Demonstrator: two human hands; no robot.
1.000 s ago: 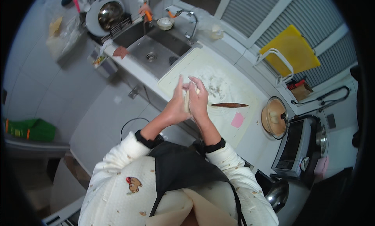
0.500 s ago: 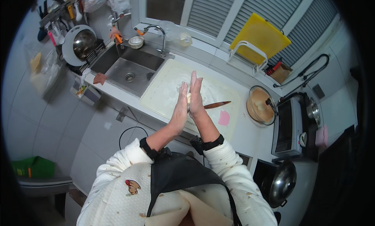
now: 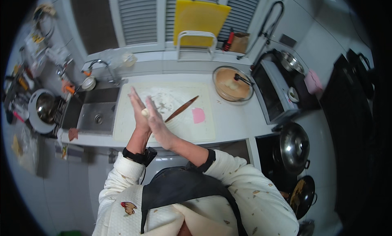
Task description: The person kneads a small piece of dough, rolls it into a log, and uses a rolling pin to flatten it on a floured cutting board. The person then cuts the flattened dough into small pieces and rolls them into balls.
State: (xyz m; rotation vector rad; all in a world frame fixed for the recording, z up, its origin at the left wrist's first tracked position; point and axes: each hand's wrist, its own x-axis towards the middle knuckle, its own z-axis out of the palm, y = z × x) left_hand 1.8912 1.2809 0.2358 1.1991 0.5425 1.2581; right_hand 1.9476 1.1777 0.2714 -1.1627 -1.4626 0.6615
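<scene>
A small pale ball of dough [image 3: 145, 112] is held between my two palms, above the left part of a floured cream mat [image 3: 183, 132]. My left hand [image 3: 139, 109] lies along one side of it with fingers stretched out. From the other side my right hand [image 3: 158, 125] presses flat, sitting slightly nearer to me than the left. White flour coats the fingers of both. On the mat, right of my hands, lie a tapered brown wooden rolling pin [image 3: 182, 108] and a pink dough scraper [image 3: 199, 115].
Beyond the mat's right corner stands a glass bowl [image 3: 232, 84] with pale lumps and a black-handled utensil, beside an oven [image 3: 271, 91]. A steel sink [image 3: 96, 113] is at left. A yellow cutting board [image 3: 200, 21] stands in a white rack behind. A lidded pan [image 3: 295, 148] sits at lower right.
The view has turned right, so the counter appears shifted left. My right hand has slid back toward me against the left, and the dough shows more clearly between the palms.
</scene>
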